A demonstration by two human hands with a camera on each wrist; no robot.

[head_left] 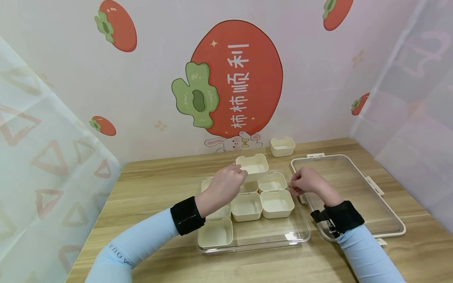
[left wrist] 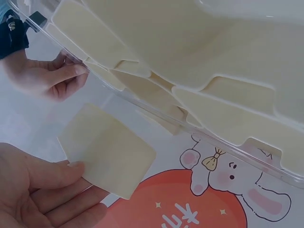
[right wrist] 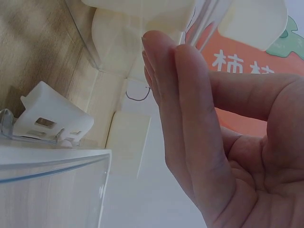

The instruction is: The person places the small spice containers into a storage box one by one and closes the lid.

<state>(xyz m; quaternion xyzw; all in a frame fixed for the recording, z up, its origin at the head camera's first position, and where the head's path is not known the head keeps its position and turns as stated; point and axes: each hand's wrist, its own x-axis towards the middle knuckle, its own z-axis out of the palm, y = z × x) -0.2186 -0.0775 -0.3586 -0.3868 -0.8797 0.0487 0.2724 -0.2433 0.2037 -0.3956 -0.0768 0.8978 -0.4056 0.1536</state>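
Note:
My left hand [head_left: 226,184] holds a small cream plastic bin [head_left: 253,165] at its edge, thumb on one side and fingers behind. The bin is raised over the back edge of a clear plastic box [head_left: 262,237]. In the left wrist view the held bin [left wrist: 109,149] stands apart from the box wall. My right hand [head_left: 308,182] is at the right side of the clear box, pinching its rim between thumb and fingers. Inside the box stand several like cream bins [head_left: 246,206], among them one in the front left corner [head_left: 215,234]; my left forearm partly hides those at left.
A clear lid with a white frame [head_left: 385,206] and clips lies on the wooden table [head_left: 159,196], right of the box and under my right forearm. Another cream bin [head_left: 282,147] stands by the back wall. Printed persimmon sheets rise behind and at both sides.

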